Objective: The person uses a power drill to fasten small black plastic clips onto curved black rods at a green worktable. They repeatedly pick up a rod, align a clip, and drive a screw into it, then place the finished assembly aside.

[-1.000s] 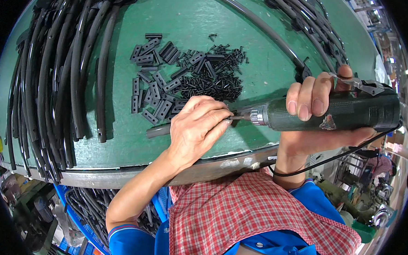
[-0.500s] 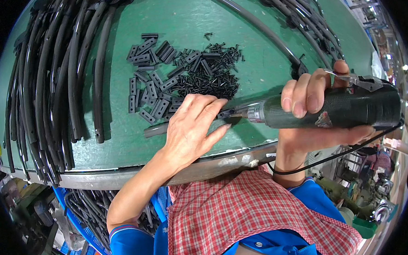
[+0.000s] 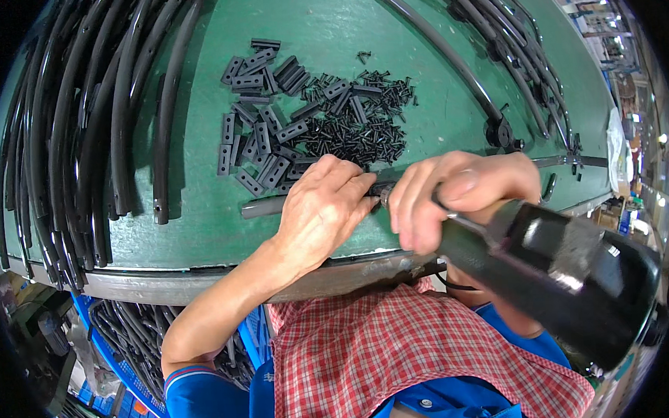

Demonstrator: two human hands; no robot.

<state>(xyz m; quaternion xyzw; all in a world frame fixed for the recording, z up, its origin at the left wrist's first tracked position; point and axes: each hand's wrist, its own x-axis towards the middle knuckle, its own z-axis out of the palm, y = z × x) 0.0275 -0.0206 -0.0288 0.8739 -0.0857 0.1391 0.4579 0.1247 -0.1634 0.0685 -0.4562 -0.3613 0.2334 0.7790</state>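
Observation:
A dark tube (image 3: 262, 207) lies crosswise near the table's front edge, running under both hands. My left hand (image 3: 323, 206) is closed around it, thumb and fingertips pinching at its middle; what sits beneath the fingertips is hidden. A dark, thick-bodied electric screwdriver (image 3: 522, 252) slants down to the right from my right hand (image 3: 466, 191), which is closed on it. That hand's fingers bend toward the tube beside my left fingertips, somewhat blurred. Just beyond my left hand lie a heap of small black screws (image 3: 353, 136) and several slotted grey-black blocks (image 3: 263, 137).
Many curved black tubes (image 3: 125, 106) are piled on the green table (image 3: 263, 8) at the left. More tubes with round fittings (image 3: 499, 132) lie at the right. Under the table edge (image 3: 172, 285), a blue crate (image 3: 119, 364) holds further tubes.
The screwdriver has swung from level along the tube to slanting down toward the lower right. My right hand has moved left to the tube. My left hand stays on the tube.

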